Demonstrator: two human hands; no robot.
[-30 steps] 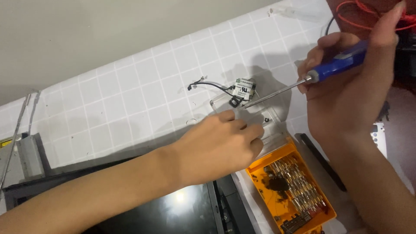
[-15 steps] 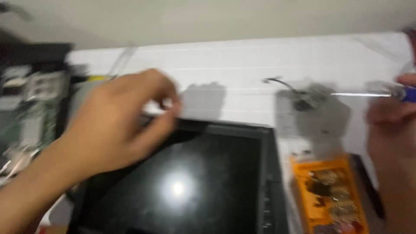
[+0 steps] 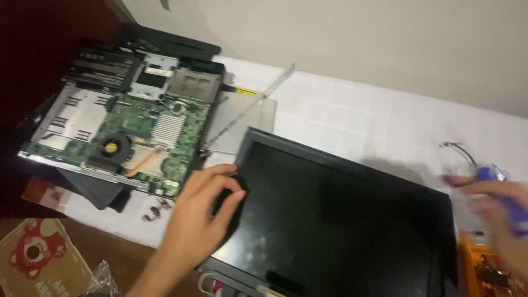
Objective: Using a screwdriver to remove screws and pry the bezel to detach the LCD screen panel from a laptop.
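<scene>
My left hand (image 3: 201,220) rests at the left edge of a black laptop screen panel (image 3: 341,220), fingers curled onto its corner; I cannot tell if anything small is pinched in them. The panel lies flat on the white tiled surface (image 3: 352,115). At the far right my right hand (image 3: 503,212) is blurred and holds a blue-handled screwdriver (image 3: 503,192). An opened laptop base (image 3: 126,126) with a green circuit board, a fan and a heatsink lies at the upper left, just beyond my left hand.
An orange tray of screwdriver bits (image 3: 484,272) sits at the lower right. A grey metal plate (image 3: 245,118) and thin metal rails lie between base and panel. Loose screws (image 3: 157,209) lie near the base. A cardboard box (image 3: 36,256) with a bear print is at bottom left.
The view has swung left, bringing the opened laptop base into sight. My left hand moved from the small part near the screwdriver tip over to the panel's left edge.
</scene>
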